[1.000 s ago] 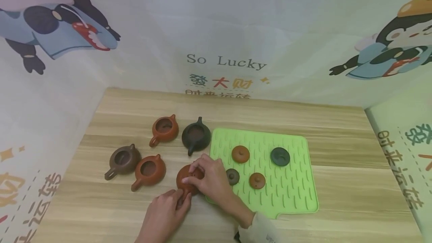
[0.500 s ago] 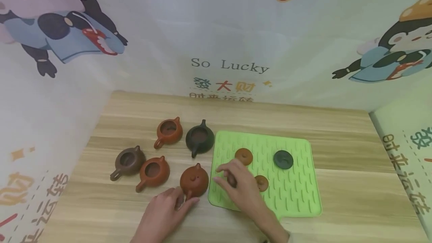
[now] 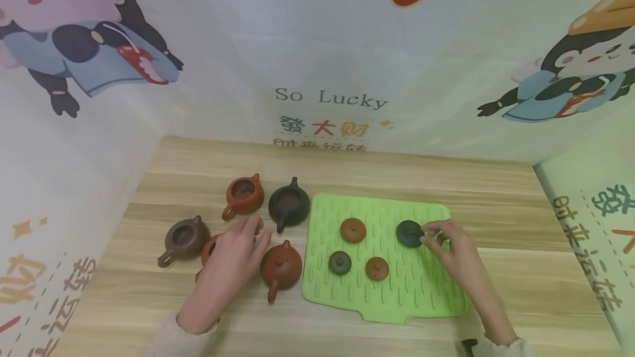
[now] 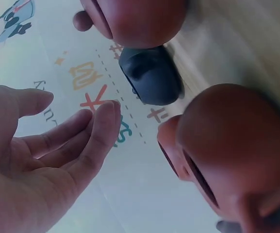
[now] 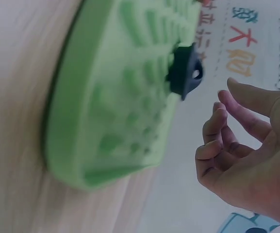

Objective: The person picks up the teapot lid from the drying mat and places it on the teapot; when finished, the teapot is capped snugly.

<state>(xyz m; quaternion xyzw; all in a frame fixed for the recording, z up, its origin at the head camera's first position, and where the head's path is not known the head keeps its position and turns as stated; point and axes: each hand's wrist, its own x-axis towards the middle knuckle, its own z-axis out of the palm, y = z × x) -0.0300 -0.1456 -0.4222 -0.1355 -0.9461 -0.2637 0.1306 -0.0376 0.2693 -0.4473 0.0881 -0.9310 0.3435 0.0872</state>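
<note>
My left hand (image 3: 230, 258) hovers over an uncovered reddish teapot (image 3: 207, 248), partly hiding it. Its fingers are loosely bent around nothing, as the left wrist view confirms. Right of it stands a reddish teapot (image 3: 286, 277) with its lid on. Behind that is a black teapot (image 3: 301, 211) without a lid. On the green mat (image 3: 387, 296) lies a black lid (image 3: 408, 234) with a looped knob. My right hand (image 3: 455, 252) is beside this lid, thumb and fingers apart; in the right wrist view a gap separates them from the knob.
Two more uncovered teapots stand at left: a dark brown one (image 3: 195, 240) and an orange-red one (image 3: 254, 201). The mat also bears two orange-brown lids, one farther back (image 3: 353, 230) and one nearer (image 3: 377, 269), and a grey-brown lid (image 3: 339, 263). A printed cloth (image 3: 327, 70) rises behind the table.
My right hand has left the front reddish teapot, now lidded, and crossed the mat rightward to the black lid. My left hand has released that teapot's handle and moved up and away from it.
</note>
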